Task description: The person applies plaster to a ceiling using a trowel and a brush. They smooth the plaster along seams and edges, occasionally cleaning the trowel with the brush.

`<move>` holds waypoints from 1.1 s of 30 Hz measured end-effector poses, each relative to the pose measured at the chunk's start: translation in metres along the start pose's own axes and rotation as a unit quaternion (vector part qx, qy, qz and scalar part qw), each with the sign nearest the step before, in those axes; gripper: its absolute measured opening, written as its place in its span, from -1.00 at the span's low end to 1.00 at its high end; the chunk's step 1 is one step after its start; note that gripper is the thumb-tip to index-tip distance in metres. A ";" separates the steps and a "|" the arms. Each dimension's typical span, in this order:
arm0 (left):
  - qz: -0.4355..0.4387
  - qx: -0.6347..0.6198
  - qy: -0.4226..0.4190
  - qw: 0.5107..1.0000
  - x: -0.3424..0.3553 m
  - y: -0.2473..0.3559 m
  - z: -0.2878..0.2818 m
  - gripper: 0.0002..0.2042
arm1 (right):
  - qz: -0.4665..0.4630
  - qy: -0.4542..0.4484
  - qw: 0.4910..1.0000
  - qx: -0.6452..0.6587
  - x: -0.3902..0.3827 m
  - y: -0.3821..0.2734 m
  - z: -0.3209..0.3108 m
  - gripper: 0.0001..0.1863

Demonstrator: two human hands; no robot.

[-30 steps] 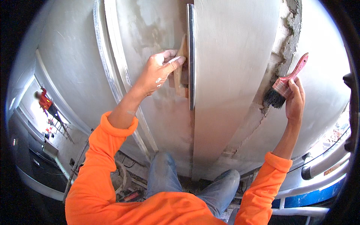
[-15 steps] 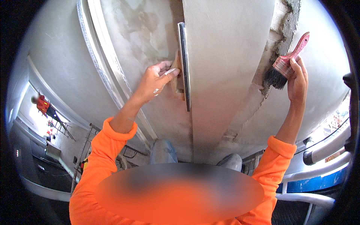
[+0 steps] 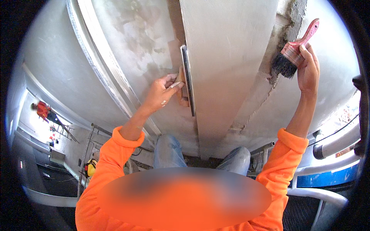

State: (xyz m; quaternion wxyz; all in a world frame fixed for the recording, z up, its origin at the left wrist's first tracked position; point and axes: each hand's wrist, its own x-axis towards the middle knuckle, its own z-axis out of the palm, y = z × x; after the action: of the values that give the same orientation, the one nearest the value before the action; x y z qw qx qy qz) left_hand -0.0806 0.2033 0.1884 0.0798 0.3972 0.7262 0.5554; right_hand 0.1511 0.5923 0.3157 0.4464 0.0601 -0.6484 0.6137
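My left hand (image 3: 162, 90) grips the wooden handle (image 3: 179, 96) of a long, narrow trowel (image 3: 188, 81), its dark, metal-edged blade held upright along a seam in the pale plastered wall (image 3: 223, 46). Pale smears mark that hand's thumb and back. On the right, my right hand (image 3: 308, 69) is closed on a paintbrush (image 3: 300, 47) with a red handle and wide black bristles. The bristles sit over a rough, broken strip of mortar (image 3: 289, 29) with a crack running down from it; whether they touch it I cannot tell.
Long pale battens (image 3: 100, 57) run up the left wall. Scaffold bars (image 3: 86, 150) and a yellow-black bag (image 3: 91, 166) are at lower left, curved metal railings (image 3: 331, 169) at lower right. My knees show below. A co-worker in red (image 3: 43, 111) is on a ladder far left.
My left hand and the trowel have moved lower in the picture, while my right hand with the brush has risen. The view has tilted slightly, shifting the surroundings.
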 end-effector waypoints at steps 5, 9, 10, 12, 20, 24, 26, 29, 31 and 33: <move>0.006 0.013 0.003 1.000 -0.009 -0.019 0.008 -0.58 | 0.006 0.003 1.000 -0.008 0.001 0.001 -0.002 -0.69; -0.001 0.020 0.001 1.000 -0.015 -0.031 0.015 -0.60 | 0.001 -0.011 1.000 0.000 0.002 0.003 -0.005 -0.70; -0.002 0.032 0.006 0.999 -0.016 -0.034 0.017 -0.60 | 0.003 -0.008 1.000 -0.006 0.002 0.004 -0.006 -0.70; -0.005 0.051 0.021 0.998 -0.019 -0.041 0.022 -0.61 | 0.000 -0.021 1.000 -0.002 0.003 0.005 -0.007 -0.71; -0.023 0.056 0.003 0.998 -0.030 -0.070 0.033 -0.63 | 0.002 -0.004 1.000 -0.010 0.004 0.005 -0.008 -0.70; -0.037 0.036 0.004 0.999 -0.035 -0.093 0.040 -0.62 | -0.009 -0.013 1.000 0.003 0.004 0.005 -0.008 -0.68; -0.024 0.039 0.006 0.999 -0.035 -0.105 0.043 -0.62 | -0.002 -0.007 1.000 -0.006 0.004 0.006 -0.010 -0.65; -0.014 0.037 0.001 0.999 -0.037 -0.121 0.048 -0.63 | -0.002 -0.007 1.000 -0.030 0.006 0.008 -0.016 -0.62; -0.013 0.041 -0.005 0.999 -0.039 -0.129 0.050 -0.64 | -0.001 -0.008 0.999 -0.037 0.006 0.009 -0.019 -0.61; -0.014 0.052 -0.010 0.999 -0.042 -0.135 0.052 -0.65 | 0.004 -0.012 0.999 -0.031 0.007 0.010 -0.022 -0.61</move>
State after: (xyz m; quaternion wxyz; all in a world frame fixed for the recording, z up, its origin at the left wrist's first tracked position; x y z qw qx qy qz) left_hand -0.0889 0.2053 0.0383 0.0745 0.3963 0.7587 0.5117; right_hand 0.1521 0.6164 0.3098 0.4378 0.0516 -0.6726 0.5943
